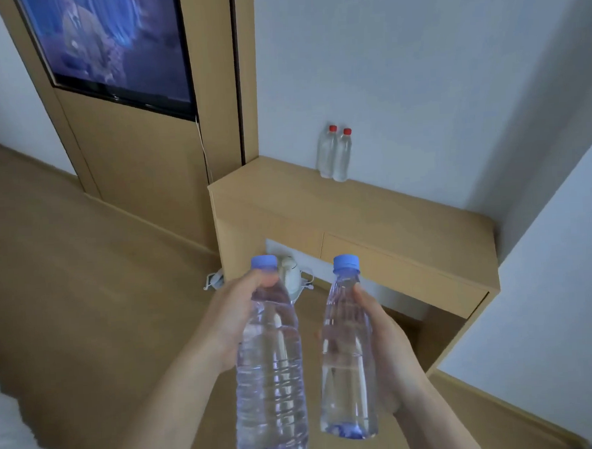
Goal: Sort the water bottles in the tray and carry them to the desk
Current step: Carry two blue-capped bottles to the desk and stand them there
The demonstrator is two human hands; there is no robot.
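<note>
My left hand (229, 317) grips a clear water bottle with a blue cap (269, 370), held upright in front of me. My right hand (385, 343) holds a second, slimmer blue-capped bottle (346, 359) beside it. The two bottles stay a little apart. Ahead stands the wooden desk (373, 220) against the white wall. Two clear bottles with red caps (334, 155) stand side by side at the back of the desk top, touching the wall. No tray is in view.
A wall-mounted screen (107, 45) sits in a wooden panel at the upper left. A white kettle (290, 276) and a cable lie on the floor under the desk. A white wall corner (548, 297) juts out at the right. White bedding (10, 428) shows at lower left.
</note>
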